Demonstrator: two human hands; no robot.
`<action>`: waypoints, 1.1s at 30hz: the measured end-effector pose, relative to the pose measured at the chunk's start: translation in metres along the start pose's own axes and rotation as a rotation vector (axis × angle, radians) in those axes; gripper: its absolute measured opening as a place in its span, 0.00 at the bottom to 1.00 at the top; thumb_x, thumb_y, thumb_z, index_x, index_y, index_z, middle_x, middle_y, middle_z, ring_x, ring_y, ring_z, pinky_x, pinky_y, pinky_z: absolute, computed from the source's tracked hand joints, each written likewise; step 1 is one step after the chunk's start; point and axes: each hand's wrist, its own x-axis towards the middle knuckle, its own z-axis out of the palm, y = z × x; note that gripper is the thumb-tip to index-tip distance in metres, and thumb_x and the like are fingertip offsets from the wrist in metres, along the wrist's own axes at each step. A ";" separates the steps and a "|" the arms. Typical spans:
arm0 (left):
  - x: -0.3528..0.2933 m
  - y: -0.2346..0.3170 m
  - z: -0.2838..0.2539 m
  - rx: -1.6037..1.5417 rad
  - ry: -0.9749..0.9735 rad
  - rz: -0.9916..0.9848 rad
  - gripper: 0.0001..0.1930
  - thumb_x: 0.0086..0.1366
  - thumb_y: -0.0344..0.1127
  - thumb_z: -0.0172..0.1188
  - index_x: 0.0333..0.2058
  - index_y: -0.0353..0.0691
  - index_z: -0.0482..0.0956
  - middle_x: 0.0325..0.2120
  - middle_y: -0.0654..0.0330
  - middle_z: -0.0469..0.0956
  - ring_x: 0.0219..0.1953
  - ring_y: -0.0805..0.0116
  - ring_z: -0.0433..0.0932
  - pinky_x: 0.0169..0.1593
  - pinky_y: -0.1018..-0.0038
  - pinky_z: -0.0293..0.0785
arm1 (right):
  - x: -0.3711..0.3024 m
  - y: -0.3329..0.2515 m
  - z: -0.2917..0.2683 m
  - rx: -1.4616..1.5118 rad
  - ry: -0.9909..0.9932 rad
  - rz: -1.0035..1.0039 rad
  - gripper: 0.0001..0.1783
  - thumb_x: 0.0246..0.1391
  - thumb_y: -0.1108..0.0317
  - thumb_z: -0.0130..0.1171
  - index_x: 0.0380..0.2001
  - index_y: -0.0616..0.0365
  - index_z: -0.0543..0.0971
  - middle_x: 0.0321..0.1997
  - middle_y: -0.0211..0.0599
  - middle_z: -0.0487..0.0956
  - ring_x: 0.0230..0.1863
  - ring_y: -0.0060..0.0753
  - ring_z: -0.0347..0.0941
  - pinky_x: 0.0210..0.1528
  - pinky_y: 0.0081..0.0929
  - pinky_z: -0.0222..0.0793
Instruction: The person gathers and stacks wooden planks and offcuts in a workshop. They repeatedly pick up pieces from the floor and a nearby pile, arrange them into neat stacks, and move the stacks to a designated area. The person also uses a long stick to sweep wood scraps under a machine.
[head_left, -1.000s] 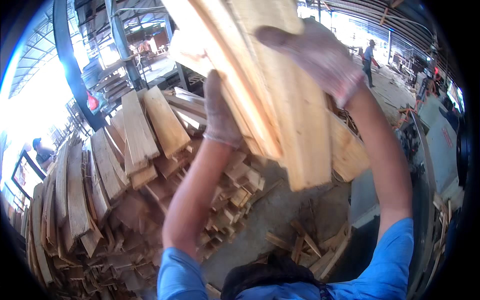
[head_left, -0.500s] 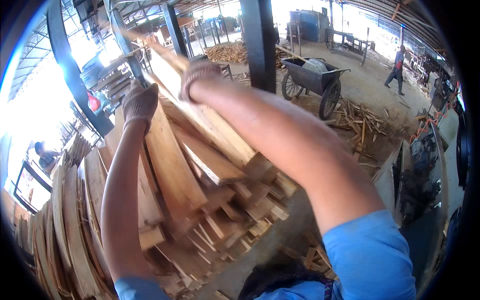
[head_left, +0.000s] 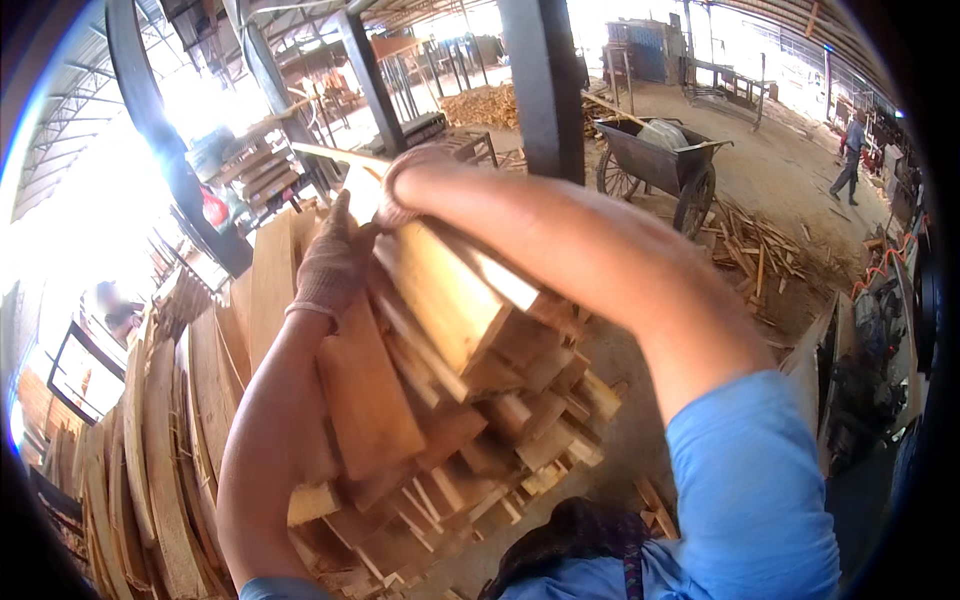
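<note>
Both my hands wear brown knitted gloves and are at the far part of a pale wooden board (head_left: 455, 300), which lies on top of a stack of planks (head_left: 370, 400). My left hand (head_left: 335, 262) is closed at the board's left side, one finger pointing up along it. From the right, my right hand (head_left: 408, 182) curls over the far part of the same board; its fingertips are partly hidden and blurred. A thin wood strip (head_left: 335, 154) sticks out to the left beside my right hand.
Long upright boards (head_left: 160, 430) lean at the left. A black post (head_left: 543, 90) stands beyond my right arm, with a two-wheeled cart (head_left: 650, 160) and scrap wood (head_left: 755, 250) past it. One person (head_left: 850, 160) is at the far right, another (head_left: 120, 312) at the left.
My left hand has come nearer to my right hand. The pale board now lies between them at a different angle. The view has shifted, and the person at the far right has moved.
</note>
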 end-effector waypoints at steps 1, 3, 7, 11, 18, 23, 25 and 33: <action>0.013 -0.014 0.000 0.148 0.119 0.112 0.41 0.67 0.45 0.63 0.75 0.47 0.55 0.65 0.43 0.71 0.63 0.42 0.73 0.65 0.54 0.69 | 0.010 0.001 0.004 -0.011 0.061 -0.054 0.44 0.67 0.41 0.48 0.78 0.52 0.55 0.77 0.46 0.64 0.73 0.41 0.66 0.72 0.40 0.65; 0.044 -0.027 -0.017 0.535 0.164 0.220 0.42 0.64 0.43 0.65 0.74 0.48 0.57 0.68 0.48 0.67 0.64 0.44 0.73 0.67 0.53 0.67 | 0.004 -0.013 -0.005 -0.038 0.016 -0.018 0.32 0.67 0.53 0.56 0.72 0.47 0.68 0.73 0.40 0.71 0.72 0.30 0.67 0.71 0.34 0.66; 0.109 0.027 -0.015 0.982 -0.033 0.488 0.31 0.68 0.37 0.58 0.70 0.49 0.66 0.66 0.53 0.70 0.66 0.55 0.72 0.67 0.59 0.67 | 0.067 0.005 0.010 -0.100 0.051 0.049 0.32 0.64 0.48 0.57 0.62 0.60 0.78 0.61 0.52 0.80 0.54 0.52 0.82 0.54 0.52 0.79; 0.142 0.026 0.001 0.919 -0.176 0.557 0.28 0.67 0.35 0.58 0.66 0.47 0.69 0.63 0.53 0.73 0.63 0.54 0.74 0.65 0.60 0.69 | 0.075 0.010 0.026 -0.048 0.076 0.008 0.33 0.63 0.47 0.59 0.63 0.60 0.76 0.61 0.52 0.79 0.56 0.52 0.80 0.55 0.52 0.77; 0.164 0.003 0.012 0.641 -0.130 0.536 0.22 0.67 0.31 0.57 0.60 0.45 0.75 0.57 0.52 0.77 0.59 0.54 0.78 0.62 0.62 0.73 | 0.060 0.039 0.044 0.059 0.203 -0.066 0.35 0.62 0.47 0.61 0.64 0.60 0.74 0.63 0.53 0.77 0.60 0.53 0.76 0.59 0.51 0.75; 0.160 -0.021 0.011 0.472 -0.058 0.500 0.19 0.66 0.28 0.56 0.56 0.44 0.79 0.52 0.52 0.81 0.55 0.54 0.80 0.59 0.64 0.75 | -0.006 0.060 0.059 0.178 0.524 -0.187 0.37 0.60 0.46 0.63 0.65 0.60 0.72 0.64 0.53 0.76 0.63 0.54 0.74 0.61 0.50 0.73; 0.156 -0.030 0.009 0.436 -0.030 0.482 0.18 0.66 0.27 0.55 0.54 0.43 0.81 0.51 0.52 0.82 0.54 0.54 0.81 0.58 0.64 0.76 | -0.054 0.078 0.060 0.237 0.771 -0.273 0.38 0.60 0.46 0.64 0.65 0.60 0.71 0.64 0.53 0.75 0.64 0.54 0.73 0.62 0.50 0.72; 0.141 -0.002 0.029 0.487 0.170 0.453 0.17 0.64 0.23 0.55 0.49 0.40 0.85 0.48 0.52 0.85 0.52 0.57 0.84 0.57 0.67 0.78 | -0.188 0.139 0.142 0.606 1.253 -0.205 0.42 0.58 0.45 0.67 0.66 0.60 0.68 0.65 0.53 0.73 0.68 0.55 0.69 0.66 0.49 0.70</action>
